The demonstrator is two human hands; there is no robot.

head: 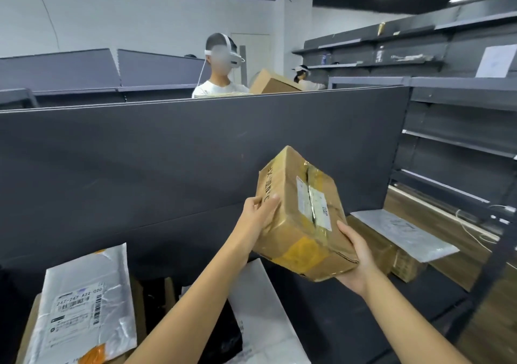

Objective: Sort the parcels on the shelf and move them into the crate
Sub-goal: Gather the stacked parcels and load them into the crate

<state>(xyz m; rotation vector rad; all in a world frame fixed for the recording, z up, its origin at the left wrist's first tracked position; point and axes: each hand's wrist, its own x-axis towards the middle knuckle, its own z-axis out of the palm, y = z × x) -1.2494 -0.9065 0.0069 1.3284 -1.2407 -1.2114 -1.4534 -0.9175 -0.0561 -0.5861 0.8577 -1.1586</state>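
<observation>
left hand [260, 212] and right hand [355, 263] grip clamped on tilted parcel [302, 212], clear above shelf [335, 321]

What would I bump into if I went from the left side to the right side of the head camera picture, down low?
silver padded bag with a barcode label → left hand → cardboard box held up in both hands → right hand → flat grey bag
</observation>
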